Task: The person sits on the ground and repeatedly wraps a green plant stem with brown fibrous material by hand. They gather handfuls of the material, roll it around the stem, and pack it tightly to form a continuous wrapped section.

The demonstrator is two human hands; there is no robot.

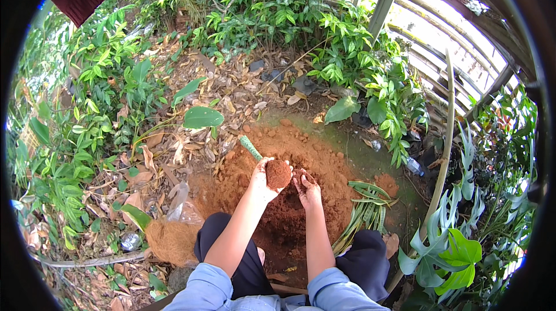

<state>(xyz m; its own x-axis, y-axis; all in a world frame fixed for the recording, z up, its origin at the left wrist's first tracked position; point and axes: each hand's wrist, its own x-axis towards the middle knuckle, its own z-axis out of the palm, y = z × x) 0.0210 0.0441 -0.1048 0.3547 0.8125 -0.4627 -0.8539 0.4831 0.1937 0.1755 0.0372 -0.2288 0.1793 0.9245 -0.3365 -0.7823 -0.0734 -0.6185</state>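
Observation:
My left hand [263, 182] is closed around a rounded clump of reddish-brown soil [279, 175]. A patterned green leaf cutting [251, 147] sticks out past its fingers toward the upper left; how it joins the clump is hidden. Just right of the clump, my right hand [309, 190] is half curled with its fingers apart and dark soil on them. Both hands are above a broad heap of loose brown soil [324, 160], which has a darker hollow beneath them.
Cut long leaves [365, 212] lie right of the heap. By my left knee sit a bundle of brown fibre [172, 241] and a clear plastic bag [184, 207]. A plastic bottle [414, 166] and bent pole [445, 154] stand right; a slatted fence [440, 39] is beyond.

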